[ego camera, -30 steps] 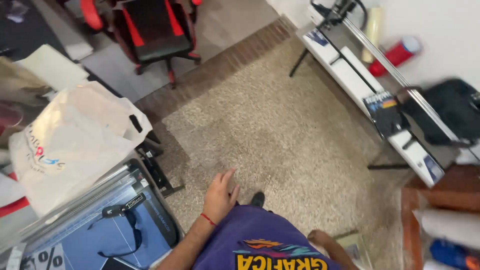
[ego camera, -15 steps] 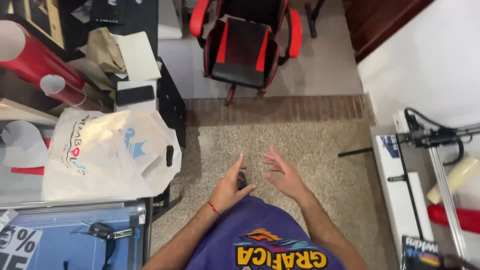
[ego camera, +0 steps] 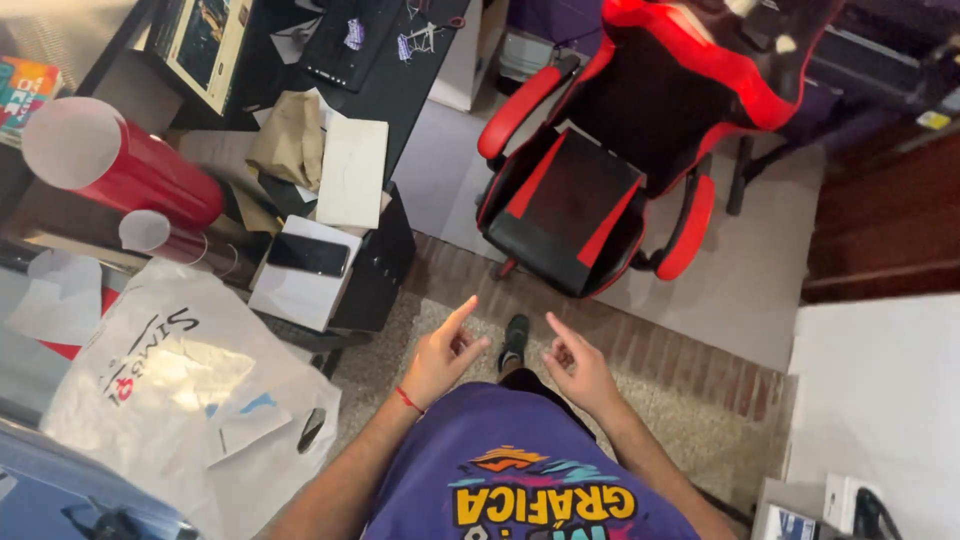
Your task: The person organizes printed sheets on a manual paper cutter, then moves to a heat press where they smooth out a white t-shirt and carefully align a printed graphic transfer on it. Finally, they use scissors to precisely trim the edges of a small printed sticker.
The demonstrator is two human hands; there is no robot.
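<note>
Red-black chair (ego camera: 585, 190) just ahead of both empty hands, left (ego camera: 443, 355) & right (ego camera: 580, 368)

Lit evenly by soft, diffuse indoor light, source out of view. Only faint shadows under the red-and-black padded gaming chair (ego camera: 610, 160). Mild glare on the glossy red cylindrical roll (ego camera: 120, 165). Slightly soft throughout, stretched toward the edges; the blue surface (ego camera: 40, 490) at bottom left blurred.
</note>
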